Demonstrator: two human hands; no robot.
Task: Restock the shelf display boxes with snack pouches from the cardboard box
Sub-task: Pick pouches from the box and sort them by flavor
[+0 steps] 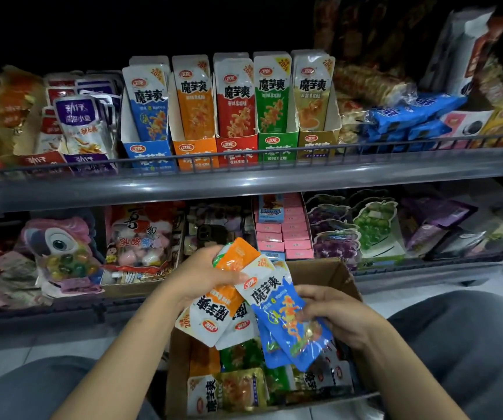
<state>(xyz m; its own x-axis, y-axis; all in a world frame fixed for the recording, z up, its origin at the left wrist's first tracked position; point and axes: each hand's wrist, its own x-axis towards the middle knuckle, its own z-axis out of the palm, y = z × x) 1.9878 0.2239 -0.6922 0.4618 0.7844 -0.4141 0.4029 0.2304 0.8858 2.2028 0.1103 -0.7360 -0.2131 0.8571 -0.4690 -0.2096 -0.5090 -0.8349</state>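
my left hand (206, 275) grips a fan of orange pouches (214, 310), held upside down over the cardboard box (339, 275). my right hand (339, 315) pinches blue pouches (283, 322) by the lower edge, overlapping the orange ones. box sits on pale floor tiles (5, 354) btwn my knees, w/ more pouches (241, 380) inside: orange, green, gold. upper shelf (244, 180) is grey w/ a wire rail along the front; five display boxes (238, 147) stand side by side on it, blue, orange, red, green, gold, each w/ upright pouches. lower shelf (47, 312) holds candy bags, pink cartons (283, 234), grape-shaped packs (350, 228). a phone (212, 233) lies among the candy. room's dark above the top shelf.
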